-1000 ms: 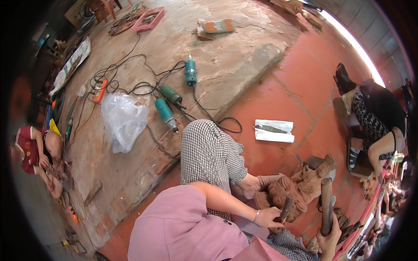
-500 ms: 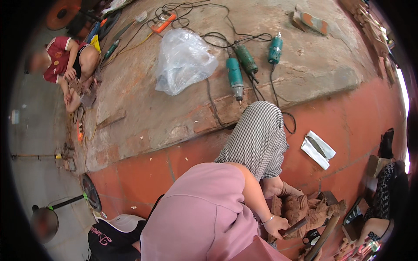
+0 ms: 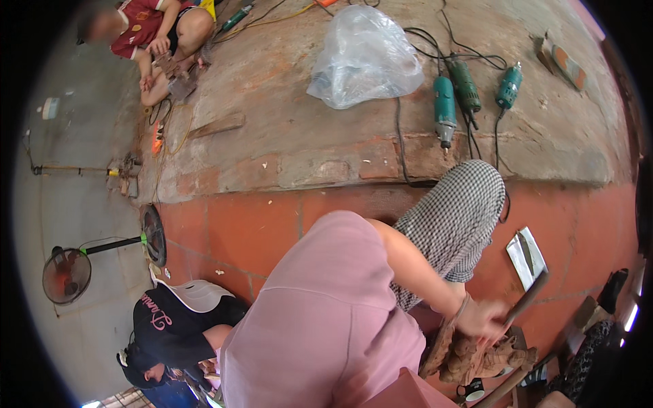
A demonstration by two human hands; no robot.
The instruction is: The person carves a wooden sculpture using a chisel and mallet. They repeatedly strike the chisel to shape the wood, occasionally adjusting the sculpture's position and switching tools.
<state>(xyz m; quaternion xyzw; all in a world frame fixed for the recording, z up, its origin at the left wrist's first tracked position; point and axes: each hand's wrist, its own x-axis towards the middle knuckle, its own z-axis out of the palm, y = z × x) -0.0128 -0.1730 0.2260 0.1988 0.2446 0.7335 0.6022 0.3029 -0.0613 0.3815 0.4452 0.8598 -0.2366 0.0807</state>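
Note:
My left hand [image 3: 481,321], a bracelet at its wrist, reaches over a carved brown wooden piece [image 3: 476,360] at the lower right. Its fingers are partly smeared by motion and seem wrapped round a dark, chisel-like rod [image 3: 529,295], which slants up to the right. The carving has deep relief and lies beside my knee in checked trousers [image 3: 452,224]. A longer brown stick [image 3: 509,386] slants across below the carving; what holds it, if anything, is hidden. My right hand does not show.
On the raised slab [image 3: 272,129] lie a clear plastic bag [image 3: 367,58], a teal rotary tool [image 3: 444,109] and more corded tools. A white paper with a dark blade-shaped piece [image 3: 526,258] lies on red tiles. People sit at upper left and lower left, near a fan [image 3: 67,275].
The view has swung, so the slab's objects sit further right. My left hand has shifted up over the carving, and the rod has tipped more steeply upward.

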